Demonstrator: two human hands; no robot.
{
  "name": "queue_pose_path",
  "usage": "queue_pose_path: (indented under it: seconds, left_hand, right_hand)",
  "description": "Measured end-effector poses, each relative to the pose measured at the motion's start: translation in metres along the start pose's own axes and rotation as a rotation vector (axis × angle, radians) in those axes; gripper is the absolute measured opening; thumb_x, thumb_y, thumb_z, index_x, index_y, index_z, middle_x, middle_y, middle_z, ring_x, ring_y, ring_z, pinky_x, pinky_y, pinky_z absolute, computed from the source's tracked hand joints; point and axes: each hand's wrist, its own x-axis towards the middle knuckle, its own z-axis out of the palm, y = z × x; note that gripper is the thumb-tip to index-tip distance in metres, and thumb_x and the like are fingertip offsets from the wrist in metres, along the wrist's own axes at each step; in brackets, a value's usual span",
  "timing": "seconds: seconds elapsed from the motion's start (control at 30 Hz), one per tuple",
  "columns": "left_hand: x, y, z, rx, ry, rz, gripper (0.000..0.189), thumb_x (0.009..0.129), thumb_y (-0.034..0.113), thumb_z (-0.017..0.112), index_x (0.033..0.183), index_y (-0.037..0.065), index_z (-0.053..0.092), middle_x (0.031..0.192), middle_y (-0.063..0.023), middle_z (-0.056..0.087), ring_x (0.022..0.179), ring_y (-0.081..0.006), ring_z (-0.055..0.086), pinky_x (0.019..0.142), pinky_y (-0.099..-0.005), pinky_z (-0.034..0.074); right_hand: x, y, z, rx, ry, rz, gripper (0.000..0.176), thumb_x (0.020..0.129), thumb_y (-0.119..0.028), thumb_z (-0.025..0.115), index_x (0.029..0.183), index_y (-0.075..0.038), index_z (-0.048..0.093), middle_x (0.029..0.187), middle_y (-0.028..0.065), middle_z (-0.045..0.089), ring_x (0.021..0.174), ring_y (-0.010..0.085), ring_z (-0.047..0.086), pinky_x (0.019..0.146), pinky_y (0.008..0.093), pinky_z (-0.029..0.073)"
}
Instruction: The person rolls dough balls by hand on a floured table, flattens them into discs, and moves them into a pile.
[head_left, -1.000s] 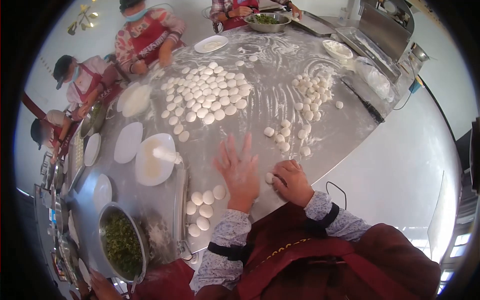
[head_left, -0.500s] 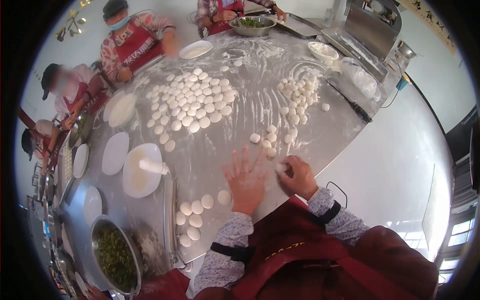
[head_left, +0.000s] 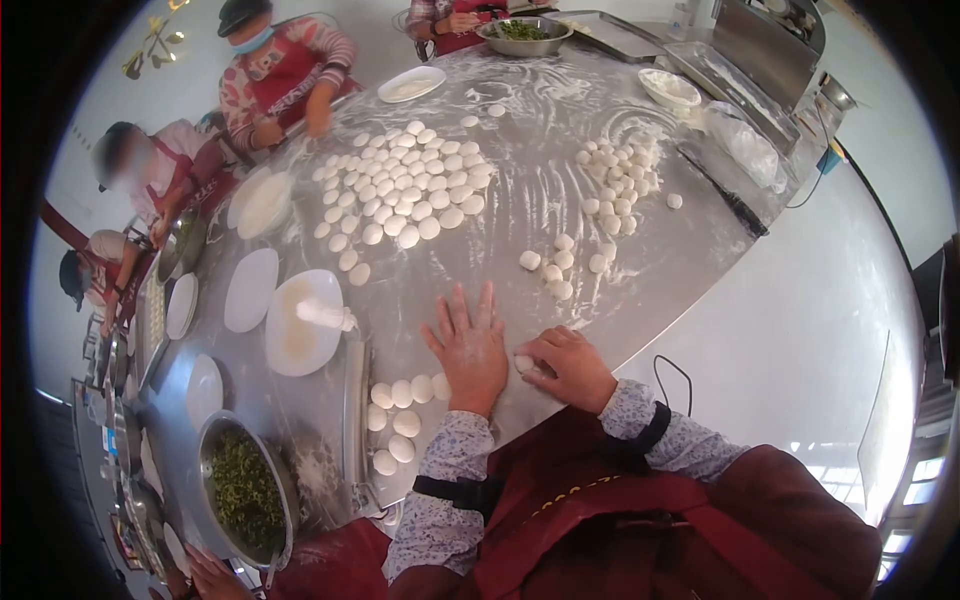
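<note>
My left hand [head_left: 468, 350] is open, palm down and fingers spread, low over the floured metal table [head_left: 640, 310]. It partly covers the end of a group of flattened dough rounds [head_left: 402, 393] to its left. Just to its right, my right hand [head_left: 572, 368] has its fingers curled around a small dough ball [head_left: 524, 364] close to the table. Beyond my hands lie several loose dough balls [head_left: 563, 260], with a larger cluster of balls [head_left: 618, 172] farther back. A wide group of pressed dough pieces [head_left: 408, 190] spreads over the table's far middle.
A white plate [head_left: 290, 350] with a white roll-shaped item [head_left: 325, 314] lies left. Nearer stands a metal bowl of chopped green filling [head_left: 245, 490]. A dark long-handled tool [head_left: 725, 192] rests by the right edge. Several people in red aprons [head_left: 285, 80] work around the table.
Against the table, both hands have moved left. My right hand has brought its dough ball nearer to me and beside my left hand. The camera view has shifted slightly.
</note>
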Motion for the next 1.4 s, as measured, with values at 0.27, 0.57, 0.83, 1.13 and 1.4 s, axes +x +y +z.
queue_pose_path:
  seconds: [0.27,0.57,0.83,1.13,1.4]
  left_hand:
    - [0.009,0.044,-0.029,-0.092,0.229,0.131,0.060,0.093,0.033,0.050,0.149,0.023,0.031,0.154,-0.0164,0.023,0.142,-0.0409,0.016,0.110,-0.0639,0.007]
    - [-0.006,0.033,0.024,-0.041,0.067,0.193,0.064,0.091,0.032,0.055,0.149,0.020,0.031,0.154,-0.0131,0.024,0.142,-0.0377,0.019,0.110,-0.0632,0.010]
    - [-0.011,0.001,0.008,0.030,0.035,0.054,0.061,0.091,0.030,0.056,0.147,0.023,0.033,0.151,-0.0140,0.029,0.140,-0.0386,0.024,0.109,-0.0637,0.014]
    - [-0.012,-0.003,0.008,0.068,0.035,0.010,0.059,0.092,0.029,0.052,0.148,0.024,0.033,0.150,-0.0150,0.032,0.139,-0.0398,0.024,0.109,-0.0646,0.012]
    - [-0.003,-0.003,-0.002,-0.049,0.008,-0.072,0.057,0.094,0.029,0.050,0.148,0.023,0.033,0.150,-0.0183,0.029,0.140,-0.0426,0.020,0.109,-0.0646,0.011]
  right_hand:
    - [0.002,0.006,-0.007,0.127,0.104,0.049,0.030,0.078,-0.015,0.068,0.105,-0.005,0.060,0.104,0.0142,0.058,0.102,0.0342,0.054,0.089,0.0435,0.045]
    - [0.036,0.046,-0.025,-0.157,0.382,0.060,0.038,0.075,-0.001,0.061,0.112,-0.003,0.055,0.109,0.0160,0.055,0.101,0.0370,0.055,0.088,0.0420,0.047]
    - [0.013,0.010,-0.003,0.090,0.158,0.077,0.035,0.076,-0.004,0.065,0.109,-0.004,0.054,0.103,0.0165,0.053,0.086,0.0360,0.060,0.075,0.0418,0.051]
    - [0.021,0.008,0.000,0.134,0.138,0.099,0.026,0.077,-0.008,0.067,0.101,-0.003,0.057,0.094,0.0153,0.058,0.085,0.0329,0.059,0.077,0.0413,0.049]
    - [0.003,-0.001,0.006,-0.007,0.200,-0.065,0.017,0.080,-0.011,0.065,0.095,-0.003,0.061,0.091,0.0135,0.060,0.079,0.0303,0.059,0.073,0.0387,0.049]
